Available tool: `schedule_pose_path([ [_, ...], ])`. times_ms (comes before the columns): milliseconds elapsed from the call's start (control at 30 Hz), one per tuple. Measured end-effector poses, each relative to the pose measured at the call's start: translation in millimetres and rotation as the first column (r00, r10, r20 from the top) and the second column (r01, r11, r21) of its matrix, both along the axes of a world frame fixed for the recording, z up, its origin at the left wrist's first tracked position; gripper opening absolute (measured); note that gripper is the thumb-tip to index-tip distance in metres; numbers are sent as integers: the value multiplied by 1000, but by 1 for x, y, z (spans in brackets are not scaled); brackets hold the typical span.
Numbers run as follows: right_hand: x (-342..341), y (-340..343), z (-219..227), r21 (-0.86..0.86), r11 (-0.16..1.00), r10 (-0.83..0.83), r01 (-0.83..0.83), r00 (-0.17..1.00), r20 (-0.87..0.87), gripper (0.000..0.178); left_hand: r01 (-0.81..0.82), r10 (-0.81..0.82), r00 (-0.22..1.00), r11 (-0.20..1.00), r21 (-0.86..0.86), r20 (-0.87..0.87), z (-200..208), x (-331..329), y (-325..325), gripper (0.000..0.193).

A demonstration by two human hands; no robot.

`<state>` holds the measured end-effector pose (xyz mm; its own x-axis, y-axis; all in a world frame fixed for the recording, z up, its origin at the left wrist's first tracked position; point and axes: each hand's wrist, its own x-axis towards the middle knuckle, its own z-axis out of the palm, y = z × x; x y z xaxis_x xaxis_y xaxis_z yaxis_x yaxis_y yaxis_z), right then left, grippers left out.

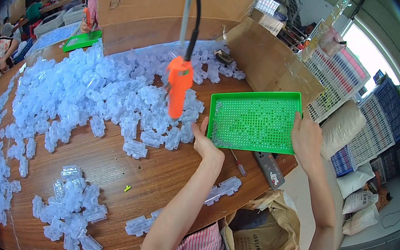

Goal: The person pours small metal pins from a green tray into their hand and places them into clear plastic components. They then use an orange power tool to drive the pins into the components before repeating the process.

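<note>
My left hand [206, 143] grips the left edge of a shallow green tray [262, 143], thumb up along its side. On the opposite side, my right hand [307, 137] has its fingers round the right edge. The tray has a bottom full of small holes, and tiny metal pieces, too small to name, lie gathered along its left side. It is held over the table's right end. An orange electric screwdriver [180, 85] hangs on a black cord just beyond my left hand. Clear plastic housings [135, 149] lie beyond that hand.
A large heap of clear housings [66, 91] covers the table's far side; a smaller pile [73, 210] lies near left. Cardboard [168, 29] stands behind. A small screwdriver [238, 162] and grey box [269, 169] lie below the tray. An open sack [261, 237] stands before the table.
</note>
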<state>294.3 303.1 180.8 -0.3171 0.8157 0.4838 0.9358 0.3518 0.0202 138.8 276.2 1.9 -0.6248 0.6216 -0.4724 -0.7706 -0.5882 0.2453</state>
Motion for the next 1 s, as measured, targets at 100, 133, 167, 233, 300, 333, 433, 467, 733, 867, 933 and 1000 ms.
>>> schedule_pose_path([
  [100,5,-9,-5,-36,996,78,-80,995,-63,27,-24,19,991,999,35,129,-2,-1,-6,60],
  [133,8,-13,-7,-35,996,81,-84,995,-65,27,-27,22,992,999,36,128,-4,0,-6,60],
  [167,10,-17,-8,-37,994,103,-107,990,-93,26,-25,20,992,999,40,127,-6,0,-7,60],
  [233,10,-29,-6,-36,990,130,-135,984,-124,26,-41,35,995,997,66,94,-12,2,-6,62],
  [300,3,-45,-1,-180,975,99,-131,979,-181,29,-49,40,992,996,73,121,-16,0,-7,63],
  [333,4,-51,-1,-178,975,100,-133,978,-183,29,-53,39,988,995,87,152,-16,0,-7,63],
  [433,4,-61,-5,-49,982,164,-180,957,-238,28,-83,64,982,991,104,177,-13,1,-4,63],
  [467,4,-62,-6,-17,989,143,-150,969,-202,25,-90,69,981,990,107,182,-12,2,-4,63],
  [733,-19,-72,-1,38,981,194,-190,957,-214,20,-128,109,972,988,82,208,-24,-1,0,62],
  [867,-21,-66,-2,60,984,174,-166,969,-173,21,-129,99,967,985,113,235,-23,-2,-3,60],
  [933,-21,-65,-1,67,980,196,-187,966,-169,21,-169,142,956,982,84,257,-21,-8,-1,59],
  [1000,-20,-67,-2,43,985,174,-168,967,-188,21,-145,125,969,986,80,213,-18,-8,-2,58],
])
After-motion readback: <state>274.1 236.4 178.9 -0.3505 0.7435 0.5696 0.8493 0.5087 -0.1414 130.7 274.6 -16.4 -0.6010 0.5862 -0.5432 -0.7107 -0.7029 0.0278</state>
